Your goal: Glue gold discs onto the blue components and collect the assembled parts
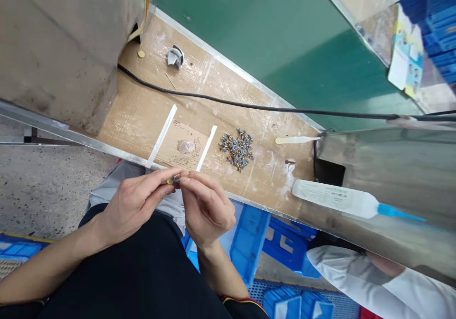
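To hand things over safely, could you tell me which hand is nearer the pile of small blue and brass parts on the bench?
Right hand: nearer, just off the pile of parts. Left hand: farther, on the right hand's far side.

flat, bright light seems to fall from overhead, leaving only soft shadows. a pale glare lies across the green panel (285,39) toward 1 o'clock, and the steel sheet (370,233) near 4 o'clock carries a dull, smeared sheen. wide-lens bending curves the straight edges, most toward 9 and 3 o'clock. the left hand (133,205) and right hand (206,210) look fairly sharp, but the tiny blue-and-brass part (174,180) between them is soft.
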`<state>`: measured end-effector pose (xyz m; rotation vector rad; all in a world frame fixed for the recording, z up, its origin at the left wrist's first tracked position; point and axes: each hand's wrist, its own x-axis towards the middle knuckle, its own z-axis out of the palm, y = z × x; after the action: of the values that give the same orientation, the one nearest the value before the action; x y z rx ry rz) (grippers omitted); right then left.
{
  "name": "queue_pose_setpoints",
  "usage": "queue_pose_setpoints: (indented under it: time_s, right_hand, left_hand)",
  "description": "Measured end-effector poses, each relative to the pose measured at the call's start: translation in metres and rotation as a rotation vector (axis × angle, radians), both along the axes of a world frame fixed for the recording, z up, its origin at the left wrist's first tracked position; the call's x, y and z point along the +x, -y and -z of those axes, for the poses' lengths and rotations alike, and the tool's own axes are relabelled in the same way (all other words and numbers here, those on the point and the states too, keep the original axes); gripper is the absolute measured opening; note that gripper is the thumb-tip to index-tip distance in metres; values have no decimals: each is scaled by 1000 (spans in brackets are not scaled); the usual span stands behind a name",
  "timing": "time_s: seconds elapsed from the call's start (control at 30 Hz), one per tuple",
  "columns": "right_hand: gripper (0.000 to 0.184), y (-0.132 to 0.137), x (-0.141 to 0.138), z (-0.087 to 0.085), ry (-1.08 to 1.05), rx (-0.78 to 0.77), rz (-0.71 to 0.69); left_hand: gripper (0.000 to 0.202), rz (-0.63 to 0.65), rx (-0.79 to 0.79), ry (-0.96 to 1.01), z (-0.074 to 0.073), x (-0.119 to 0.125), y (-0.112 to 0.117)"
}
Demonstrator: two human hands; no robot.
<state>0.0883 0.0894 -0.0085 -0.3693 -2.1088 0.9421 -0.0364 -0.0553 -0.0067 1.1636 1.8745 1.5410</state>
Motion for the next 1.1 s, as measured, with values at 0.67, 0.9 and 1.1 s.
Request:
queue_pose_setpoints:
  time_s: [0.67, 0.9, 1.1]
  right_hand:
    - [55, 4, 7, -7, 29, 142, -21]
    - [52, 5, 9, -10, 45, 130, -28]
    - [53, 5, 11, -8, 24, 151, -9]
  left_hand:
    - [38, -55, -26, -494, -14, 5, 1]
    - [45, -67, -30, -488, -12, 9, 0]
    - [37, -70, -31, -455, -16, 9, 1]
